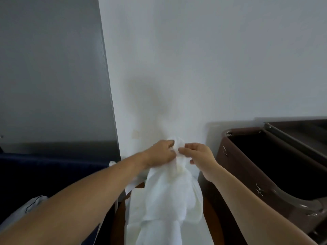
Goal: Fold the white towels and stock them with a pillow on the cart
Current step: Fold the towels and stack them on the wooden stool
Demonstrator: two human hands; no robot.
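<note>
Head view, only view available. Both my arms reach forward to the lower centre of the frame, hands close together. My left hand [161, 152] has its fingers curled into the top of the white towel [169, 200]; my right hand [198, 156] pinches the same bunched top edge between thumb and forefinger, just right of the left. The towel hangs down from this grip in loose, unfolded drapes and runs out of the bottom edge of the frame. Below and behind it lies a flat white sheet [136, 200] over a reddish-brown rounded surface [120, 218]; I cannot tell what that surface belongs to. Right of the frame: the cart [244, 167], dark brown with metal fittings, carrying an open bag-like bin [276, 161]. The bin interior is dark and I cannot make out any contents. Lower left: white fabric with dark piping [33, 203], partly covered by my left forearm. Background: a plain white wall [194, 59], with a grey panel [49, 68] at upper left.
</note>
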